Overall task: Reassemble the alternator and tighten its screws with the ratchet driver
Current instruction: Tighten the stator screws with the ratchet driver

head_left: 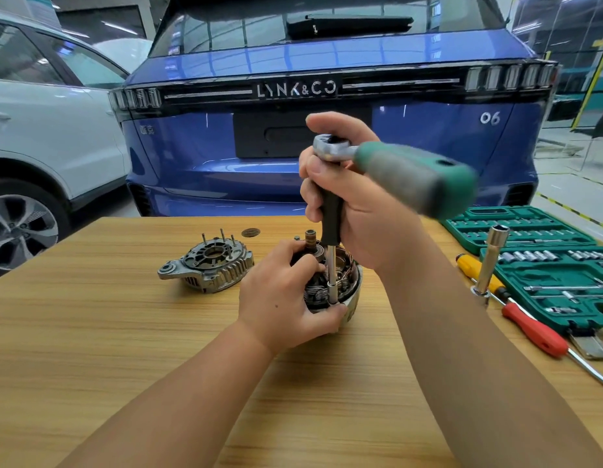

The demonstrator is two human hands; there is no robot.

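1. Two hands are used: the motor part (332, 282) on the table (124, 332) is gripped by the left hand (286, 298).
2. The ratchet (387, 163) is gripped by the right hand (354, 204).
3. Its long bar (332, 265) should be kept straight up on the screw.
4. The green handle should be swung slowly.

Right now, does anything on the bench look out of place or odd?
Nothing looks damaged or spilled. The alternator's rear cover lies apart on the table, left of the alternator body, so it is not yet fitted. A long socket stands tilted outside the socket case.
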